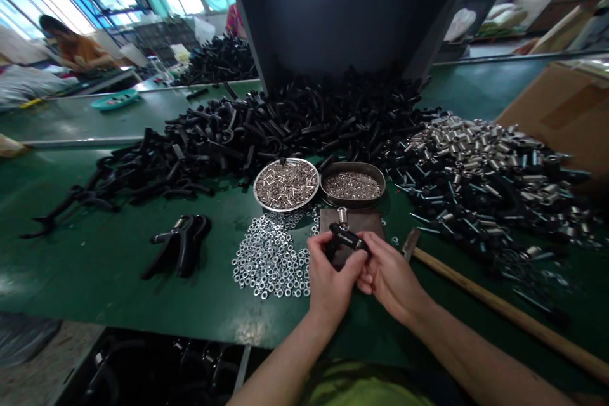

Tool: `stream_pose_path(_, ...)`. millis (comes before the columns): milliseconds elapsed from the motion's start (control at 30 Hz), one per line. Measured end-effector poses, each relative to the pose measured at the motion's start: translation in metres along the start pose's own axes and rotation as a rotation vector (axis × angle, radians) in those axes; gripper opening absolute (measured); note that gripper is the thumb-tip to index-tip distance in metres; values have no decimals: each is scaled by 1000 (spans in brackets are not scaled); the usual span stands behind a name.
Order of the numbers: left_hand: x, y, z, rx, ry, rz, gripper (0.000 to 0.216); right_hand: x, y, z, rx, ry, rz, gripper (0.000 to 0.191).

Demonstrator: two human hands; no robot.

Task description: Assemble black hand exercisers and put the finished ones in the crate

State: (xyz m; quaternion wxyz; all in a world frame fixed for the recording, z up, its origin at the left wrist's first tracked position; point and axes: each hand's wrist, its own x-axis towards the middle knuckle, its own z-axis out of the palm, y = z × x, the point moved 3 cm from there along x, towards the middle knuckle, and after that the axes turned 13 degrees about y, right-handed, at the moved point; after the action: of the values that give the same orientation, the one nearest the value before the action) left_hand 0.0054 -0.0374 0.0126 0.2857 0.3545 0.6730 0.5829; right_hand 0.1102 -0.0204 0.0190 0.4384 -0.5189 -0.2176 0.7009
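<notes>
My left hand [329, 279] and my right hand [391, 276] meet over a small dark metal block [371, 221] on the green table [95, 279]. Both are closed on a black plastic handle part [346, 239], which has a metal spring [342, 216] sticking up from its far end. Just left of my left hand lies a spread of silver nuts [269, 260]. A wooden-handled hammer [495, 306] lies to the right of my right hand, its head beside the block.
Two round dishes hold small metal pieces: pins [286, 184] and tiny parts [353, 184]. A big heap of black handles [266, 127] spills from a tipped grey bin [352, 13]. Springs with black parts [480, 165] are piled right. Two assembled grips [183, 242] lie left. Other people work at the far tables.
</notes>
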Motion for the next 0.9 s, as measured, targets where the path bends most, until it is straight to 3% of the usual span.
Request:
stream_pose_path(67,3,0,-2,140,-42,41,62,7,1,-1,-115,-38,54,34)
stream_pose_path(167,15,-1,-8,296,-136,42,57,25,-10,-1,-517,-223,-16,42)
stream_pose_path(233,23,-3,-13,401,-178,61,54,43,-31,5,-809,-233,-267,40)
stream_pose_path(333,30,-6,-16,553,-209,178,53,74,-65,34,-1256,-46,-834,27)
stream_pose_path(400,29,-7,-15,645,-229,309,52,94,-75,62,-1472,11,-1042,19)
stream_pose_path(500,26,-10,-11,747,-256,482,48,121,-75,96,-1586,19,-1074,17)
stream_pose_path(600,25,-14,-8,787,-290,562,46,135,-70,114,-1668,6,-1060,17)
stream_pose_path(900,29,-22,-7,743,-348,641,54,137,-68,118,-1730,-98,-1058,21)
